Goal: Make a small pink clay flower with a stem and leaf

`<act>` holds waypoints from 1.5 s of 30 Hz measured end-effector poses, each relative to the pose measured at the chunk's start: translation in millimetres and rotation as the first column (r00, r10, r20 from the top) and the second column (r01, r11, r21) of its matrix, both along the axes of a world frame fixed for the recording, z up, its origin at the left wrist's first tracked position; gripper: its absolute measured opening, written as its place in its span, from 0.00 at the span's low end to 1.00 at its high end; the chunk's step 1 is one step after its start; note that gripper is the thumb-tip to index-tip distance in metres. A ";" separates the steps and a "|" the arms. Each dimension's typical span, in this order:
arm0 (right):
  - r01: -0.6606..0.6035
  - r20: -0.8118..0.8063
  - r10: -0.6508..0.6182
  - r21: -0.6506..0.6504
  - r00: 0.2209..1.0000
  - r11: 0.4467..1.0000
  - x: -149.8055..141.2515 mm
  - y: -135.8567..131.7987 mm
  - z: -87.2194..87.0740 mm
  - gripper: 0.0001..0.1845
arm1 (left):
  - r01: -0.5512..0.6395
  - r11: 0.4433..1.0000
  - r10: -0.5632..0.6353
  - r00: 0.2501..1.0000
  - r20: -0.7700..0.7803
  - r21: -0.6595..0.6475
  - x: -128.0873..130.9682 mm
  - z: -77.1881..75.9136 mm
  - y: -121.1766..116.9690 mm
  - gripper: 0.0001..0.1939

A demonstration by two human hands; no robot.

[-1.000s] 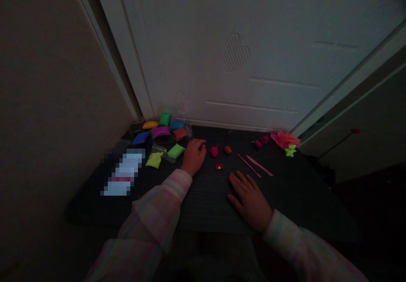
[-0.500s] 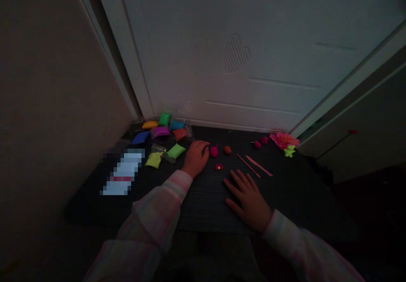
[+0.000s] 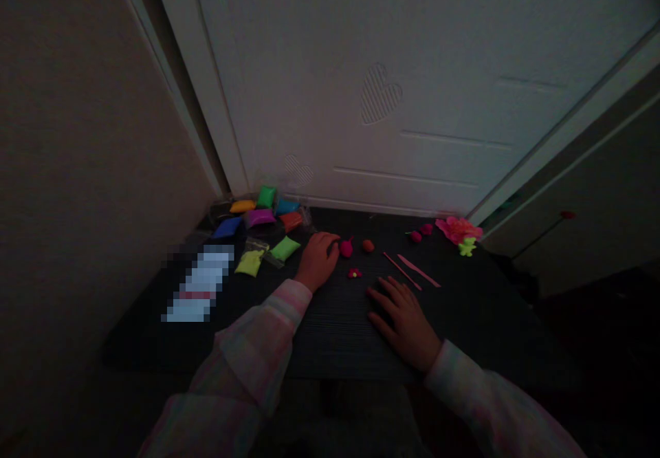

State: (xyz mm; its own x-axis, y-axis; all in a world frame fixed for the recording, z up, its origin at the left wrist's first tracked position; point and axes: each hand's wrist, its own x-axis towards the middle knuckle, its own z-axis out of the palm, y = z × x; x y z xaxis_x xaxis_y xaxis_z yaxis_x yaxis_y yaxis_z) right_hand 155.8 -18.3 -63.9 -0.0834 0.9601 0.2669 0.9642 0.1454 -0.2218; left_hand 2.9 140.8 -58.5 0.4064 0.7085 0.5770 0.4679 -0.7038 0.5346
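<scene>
My left hand (image 3: 317, 263) lies on the dark table, its thumb and index finger apart and curved towards a magenta clay ball with a thin stem (image 3: 346, 248). No contact with the ball is clear in the dim light. A small orange-red clay ball (image 3: 368, 245) sits just right of it. Nearer to me is a small magenta clay flower with a yellow centre (image 3: 354, 274). My right hand (image 3: 407, 324) rests palm down with bent, separated fingers and holds nothing. Beyond its fingertips are a thin pink modelling stick (image 3: 402, 271) and a pink plastic knife (image 3: 419, 271).
Several bags of coloured clay lie at the back left, among them a purple one (image 3: 260, 217) and a light green one (image 3: 284, 247). A pixelated bright patch (image 3: 201, 285) is at the left. A pink flower (image 3: 458, 229) and a yellow-green figure (image 3: 467, 246) stand at the right.
The fingers of my right hand have bent a little more and drawn closer together. My left hand stays nearly in place. The whole view has shifted slightly.
</scene>
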 end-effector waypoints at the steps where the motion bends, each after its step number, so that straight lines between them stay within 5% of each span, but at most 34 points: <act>1: -0.005 -0.044 0.005 0.011 0.999 1.000 1.1 2.3 0.0 0.19 | 0.002 1.000 -0.002 1.000 -0.002 -0.003 0.1 -0.1 0.1 0.09; 14: -0.005 -0.139 0.009 0.030 0.990 1.000 6.0 17.6 4.0 0.12 | 0.044 0.999 -0.044 0.999 -0.023 0.012 -0.2 1.4 -1.0 0.10; 18: 0.149 -0.123 -0.139 0.074 0.983 0.986 22.9 17.9 3.9 0.15 | 0.137 0.990 -0.134 0.989 -0.067 0.045 -2.1 5.1 -10.6 0.07; 26: 0.500 -0.049 -0.498 0.041 0.866 0.865 82.9 24.8 1.2 0.18 | 0.377 0.926 -0.349 0.876 -0.332 0.020 0.1 11.5 -47.6 0.11; 39: 0.578 -0.162 -0.574 -0.021 0.803 0.815 73.6 27.3 5.2 0.11 | 0.317 0.948 -0.275 0.861 -0.427 0.031 15.2 3.5 -65.6 0.09; 45: 0.331 -0.238 -0.321 0.004 0.917 0.943 28.0 -6.2 1.7 0.11 | 0.312 0.949 -0.267 0.859 -0.436 0.033 16.7 2.8 -67.0 0.09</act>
